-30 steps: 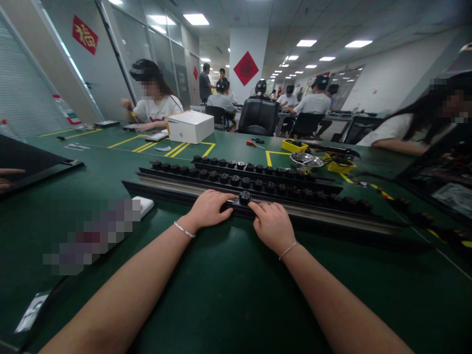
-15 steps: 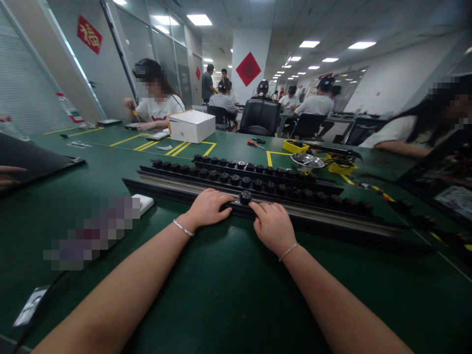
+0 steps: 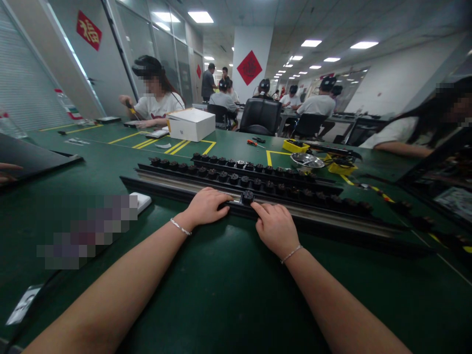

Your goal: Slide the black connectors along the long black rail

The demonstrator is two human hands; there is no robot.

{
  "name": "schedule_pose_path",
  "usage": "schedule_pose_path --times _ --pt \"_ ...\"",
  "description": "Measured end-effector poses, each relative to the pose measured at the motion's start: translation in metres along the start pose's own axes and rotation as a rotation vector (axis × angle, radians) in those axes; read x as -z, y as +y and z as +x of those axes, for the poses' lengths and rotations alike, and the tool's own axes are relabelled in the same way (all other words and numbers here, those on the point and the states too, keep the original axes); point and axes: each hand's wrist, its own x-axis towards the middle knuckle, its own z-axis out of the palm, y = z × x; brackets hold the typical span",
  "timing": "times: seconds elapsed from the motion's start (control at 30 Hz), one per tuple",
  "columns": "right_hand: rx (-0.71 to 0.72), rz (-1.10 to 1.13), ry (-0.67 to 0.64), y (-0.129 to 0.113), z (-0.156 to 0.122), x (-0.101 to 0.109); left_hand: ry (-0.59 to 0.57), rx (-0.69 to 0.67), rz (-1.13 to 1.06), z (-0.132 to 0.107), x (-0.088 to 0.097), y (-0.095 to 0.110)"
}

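A long black rail (image 3: 332,223) lies across the green table (image 3: 228,295) in front of me. A single small black round part (image 3: 247,197) sits on it between my hands. My left hand (image 3: 206,206) rests on the rail with its fingers curled over the edge, fingertips touching the left side of the part. My right hand (image 3: 275,227) lies just right of the part, fingers bent, index finger reaching its base. Behind this rail lie two more black rails (image 3: 236,178) lined with several of the same round parts.
A white box (image 3: 191,124) stands at the back left, yellow trays (image 3: 295,145) and a metal dish (image 3: 307,159) at the back right. A small white object (image 3: 142,200) lies left of the rail. Other people sit around the table; a hand (image 3: 6,172) shows at the far left.
Both hands stay on the rail at the black part; my view has shifted slightly. Nothing was picked up or let go.
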Motion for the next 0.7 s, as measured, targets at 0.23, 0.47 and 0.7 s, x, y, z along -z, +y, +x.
schedule_pose_path --times 0.23,0.47,0.7 --pt "-0.029 -0.001 -0.014 0.003 -0.004 0.004 -0.006 0.005 0.007 -0.001 0.000 0.000" --pt "-0.038 -0.018 -0.016 0.005 -0.006 0.005 -0.013 0.005 0.010 -0.001 0.000 -0.001" --pt "-0.094 -0.050 -0.014 0.007 -0.013 0.011 -0.007 0.002 0.023 0.000 0.001 0.000"
